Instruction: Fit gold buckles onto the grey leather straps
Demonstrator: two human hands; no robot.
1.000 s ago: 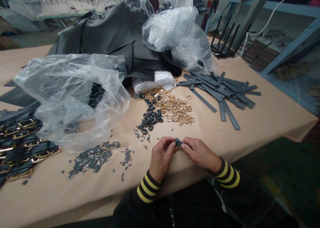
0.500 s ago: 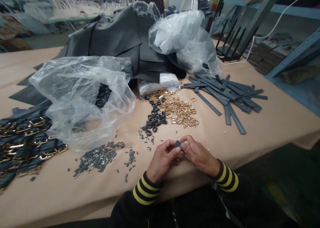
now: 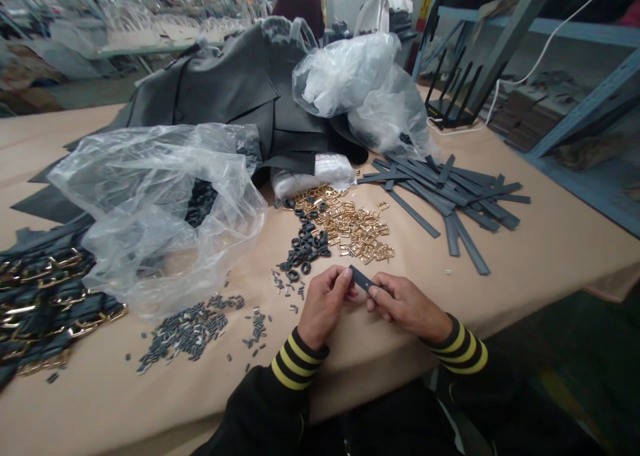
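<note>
A short dark strip (image 3: 360, 279) is stretched between my two hands above the table's front part. Its left end is pinched by my left hand (image 3: 325, 303), thumb on top. My right hand (image 3: 403, 304) grips the other end between thumb and fingers. Beyond my hands are gold rectangular buckles (image 3: 357, 229) and a cluster of black loops (image 3: 306, 246). Small dark pieces (image 3: 183, 333) are heaped to the left of my left hand. Long dark strips (image 3: 450, 189) lie crossed in a pile at the right.
Clear plastic bags (image 3: 165, 203) lie at the left and back. Dark sheet material (image 3: 225, 83) is piled behind. Black straps with gold buckles (image 3: 45, 303) sit at the far left. A router (image 3: 447, 109) stands back right. A person (image 3: 300, 6) is in the background.
My hands have moved apart, and more of the dark strip shows between them. The view has shifted slightly.
</note>
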